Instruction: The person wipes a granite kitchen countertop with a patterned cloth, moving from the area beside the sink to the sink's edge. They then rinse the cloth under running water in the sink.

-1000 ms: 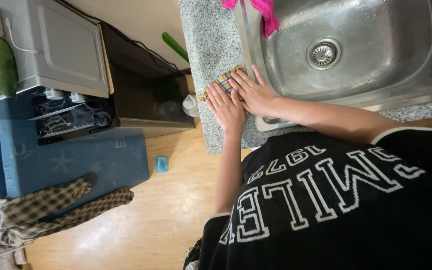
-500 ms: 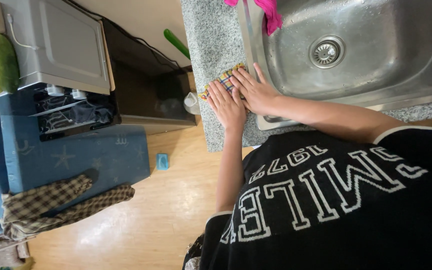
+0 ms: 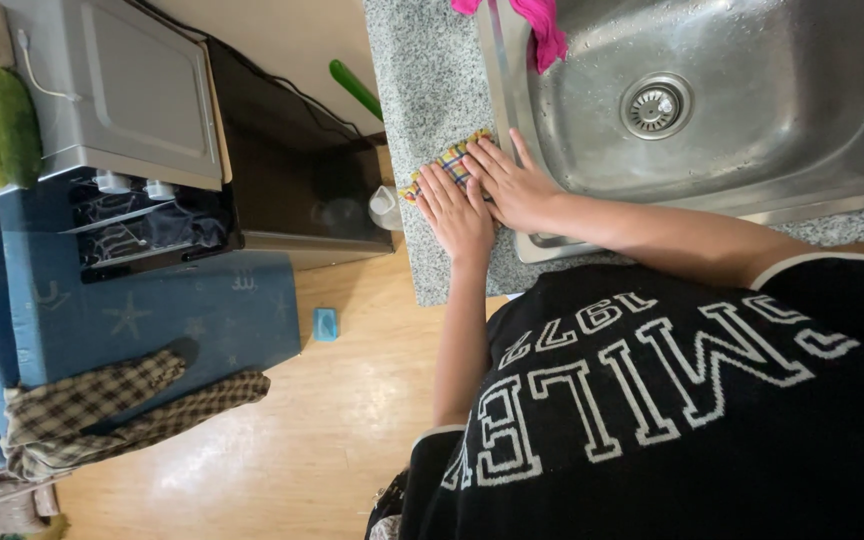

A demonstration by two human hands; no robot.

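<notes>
Lying flat on the speckled grey counter (image 3: 432, 120), just beside the rim of the steel sink (image 3: 752, 150), a small checked cloth (image 3: 444, 166) in yellow, blue and red sits mostly hidden under two hands. The left hand (image 3: 459, 212) presses down on it with fingers (image 3: 436, 190) stretched out straight and close together, palm flat, gripping nothing. The right hand (image 3: 514, 185) lies next to it, touching it along the side, its fingers likewise extended and spread flat over the cloth's sink-side edge, not curled around anything. Only the cloth's far edge and one corner show past the fingertips.

A pink cloth (image 3: 542, 25) hangs over the sink's rim farther along, and the round drain (image 3: 655, 105) sits in the wet basin. Beyond the counter's end stands a dark open cabinet (image 3: 292, 180), with a green handle-like object (image 3: 355, 88) leaning near it and a white cup (image 3: 386, 207) just off the counter edge. On the wooden floor (image 3: 282, 450) lie a blue mat (image 3: 132, 320), a small blue block (image 3: 325, 323) and a crumpled plaid cloth (image 3: 102, 410).
</notes>
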